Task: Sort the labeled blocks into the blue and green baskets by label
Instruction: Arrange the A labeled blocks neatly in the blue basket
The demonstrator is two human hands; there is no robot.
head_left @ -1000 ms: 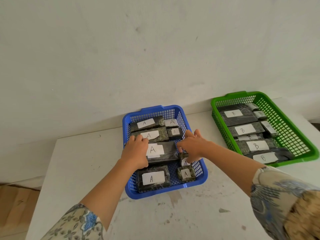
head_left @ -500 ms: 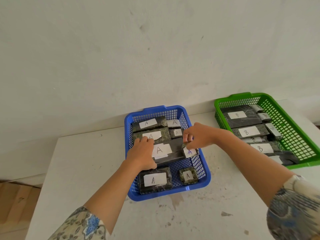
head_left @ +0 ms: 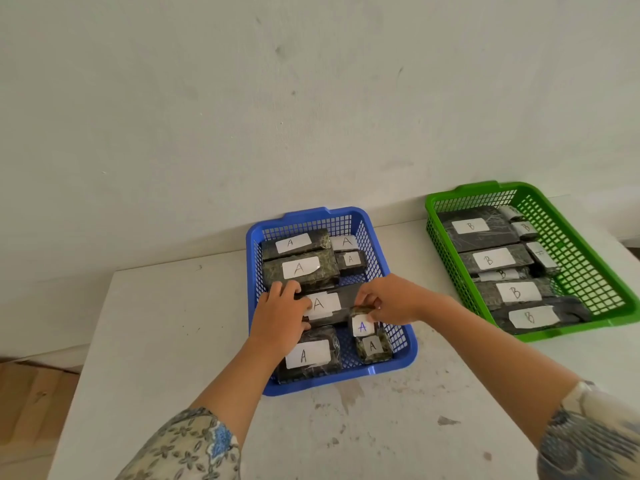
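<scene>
The blue basket (head_left: 401, 360) sits in the middle of the white table and holds several dark wrapped blocks labelled A. My left hand (head_left: 280, 318) rests on the left end of a long dark A block (head_left: 341, 301) lying across the basket's middle. My right hand (head_left: 391, 299) pinches a small A block (head_left: 362, 325) by its top, tilted beside the long block's right end. The green basket (head_left: 588, 258) at the right holds several blocks labelled B.
The table (head_left: 166, 327) stands against a pale wall, with stains on its near part. Its left edge drops to a wooden floor (head_left: 31, 400). Patterned sleeves cover both forearms at the bottom of the view.
My right hand has lifted a small A block out from beside the long block and tilted it up. My left hand has stayed on the long block's left end.
</scene>
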